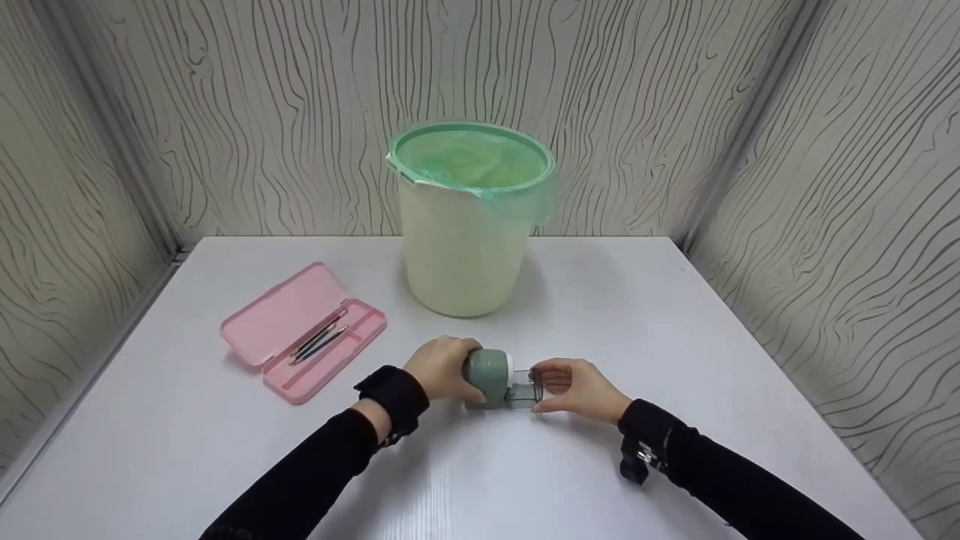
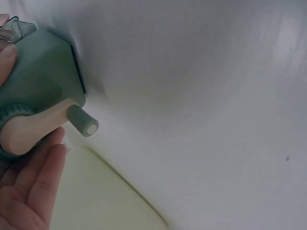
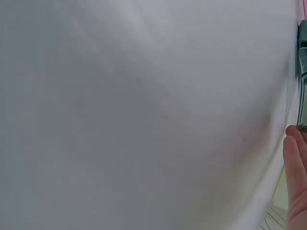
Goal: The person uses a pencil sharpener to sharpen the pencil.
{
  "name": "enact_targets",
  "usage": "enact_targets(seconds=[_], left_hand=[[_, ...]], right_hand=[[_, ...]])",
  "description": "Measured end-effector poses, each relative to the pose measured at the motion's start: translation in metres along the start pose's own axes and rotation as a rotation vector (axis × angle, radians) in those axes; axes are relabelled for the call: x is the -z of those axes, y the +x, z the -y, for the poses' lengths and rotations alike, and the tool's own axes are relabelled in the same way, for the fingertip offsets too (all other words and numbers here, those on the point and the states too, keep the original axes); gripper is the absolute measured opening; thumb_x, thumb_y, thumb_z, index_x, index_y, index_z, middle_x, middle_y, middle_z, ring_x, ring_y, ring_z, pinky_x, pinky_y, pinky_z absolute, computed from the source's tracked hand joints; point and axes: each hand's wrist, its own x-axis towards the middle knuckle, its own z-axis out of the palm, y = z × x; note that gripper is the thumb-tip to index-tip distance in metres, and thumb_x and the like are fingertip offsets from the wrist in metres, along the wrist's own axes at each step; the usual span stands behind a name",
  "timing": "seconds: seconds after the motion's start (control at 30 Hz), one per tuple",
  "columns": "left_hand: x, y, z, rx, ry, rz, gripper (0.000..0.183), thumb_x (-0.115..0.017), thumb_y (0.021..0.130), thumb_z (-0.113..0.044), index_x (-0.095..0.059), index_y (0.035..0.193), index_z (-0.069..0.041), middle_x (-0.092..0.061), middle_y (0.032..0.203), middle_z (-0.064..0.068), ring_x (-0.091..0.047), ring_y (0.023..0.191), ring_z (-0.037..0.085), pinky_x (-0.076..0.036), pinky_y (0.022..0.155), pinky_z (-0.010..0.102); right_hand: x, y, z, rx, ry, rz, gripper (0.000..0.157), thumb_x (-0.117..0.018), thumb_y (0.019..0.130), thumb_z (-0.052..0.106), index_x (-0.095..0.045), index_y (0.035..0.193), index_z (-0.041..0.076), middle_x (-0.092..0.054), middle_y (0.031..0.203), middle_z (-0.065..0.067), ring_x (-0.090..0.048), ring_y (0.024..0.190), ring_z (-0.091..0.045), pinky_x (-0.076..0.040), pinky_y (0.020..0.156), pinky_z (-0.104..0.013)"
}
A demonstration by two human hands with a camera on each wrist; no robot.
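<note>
My left hand (image 1: pixel 444 369) grips the body of a green crank pencil sharpener (image 1: pixel 487 377), low over the white table or resting on it; which of the two I cannot tell. In the left wrist view, the sharpener's pale crank arm (image 2: pixel 41 127) ends in a green knob (image 2: pixel 82 120), with fingers (image 2: pixel 41 179) beside it. A clear shavings drawer (image 1: pixel 525 390) sticks out from the sharpener's right side. Fingers and thumb of my right hand (image 1: pixel 581 388) pinch the drawer's outer end. Only an edge of the drawer (image 3: pixel 303 103) shows in the right wrist view.
Behind the hands stands a tall pale bin (image 1: pixel 465 255) with a green rim and a thin green liner. At left lies an open pink pencil case (image 1: pixel 281 311) holding several pencils (image 1: pixel 321 343). Patterned panels (image 1: pixel 300 112) enclose the table's back and sides.
</note>
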Motion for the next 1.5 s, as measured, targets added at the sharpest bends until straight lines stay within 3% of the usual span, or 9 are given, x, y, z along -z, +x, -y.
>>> enact_targets(seconds=[0.33, 0.77, 1.13, 1.5], left_hand=[[-0.001, 0.001, 0.001, -0.001, -0.008, 0.000, 0.060, -0.095, 0.070, -0.028, -0.070, 0.119, -0.004, -0.076, 0.111, 0.012, -0.072, 0.100, 0.027, -0.059, 0.091, 0.043], [-0.001, 0.001, 0.002, -0.003, -0.005, 0.006, 0.059, -0.095, 0.070, -0.029, -0.071, 0.119, -0.005, -0.076, 0.111, 0.011, -0.072, 0.100, 0.026, -0.059, 0.091, 0.042], [-0.002, 0.002, 0.001, 0.000, -0.019, 0.010, 0.060, -0.095, 0.070, -0.030, -0.070, 0.118, -0.005, -0.076, 0.110, 0.011, -0.071, 0.098, 0.025, -0.058, 0.089, 0.042], [0.000, 0.000, 0.001, 0.000, -0.014, 0.008, 0.060, -0.095, 0.070, -0.030, -0.070, 0.118, -0.004, -0.076, 0.110, 0.012, -0.070, 0.097, 0.026, -0.058, 0.089, 0.042]], right_hand=[[-0.008, 0.010, 0.000, 0.007, 0.043, -0.007, 0.068, -0.088, 0.081, 0.016, -0.058, 0.136, -0.009, -0.065, 0.135, -0.029, -0.063, 0.127, -0.043, -0.053, 0.107, -0.041], [-0.012, 0.017, 0.002, 0.045, -0.043, -0.004, 0.064, -0.090, 0.077, 0.012, -0.063, 0.131, -0.007, -0.068, 0.130, -0.025, -0.066, 0.123, -0.041, -0.054, 0.105, -0.041], [-0.026, 0.028, 0.016, 0.070, -0.080, 0.010, 0.053, -0.091, 0.075, 0.015, -0.071, 0.123, 0.004, -0.075, 0.115, -0.012, -0.068, 0.102, -0.008, -0.058, 0.096, -0.028], [-0.030, 0.035, 0.019, 0.069, -0.071, 0.026, 0.050, -0.092, 0.074, 0.014, -0.072, 0.119, 0.005, -0.075, 0.112, -0.012, -0.067, 0.101, -0.006, -0.058, 0.098, -0.030]])
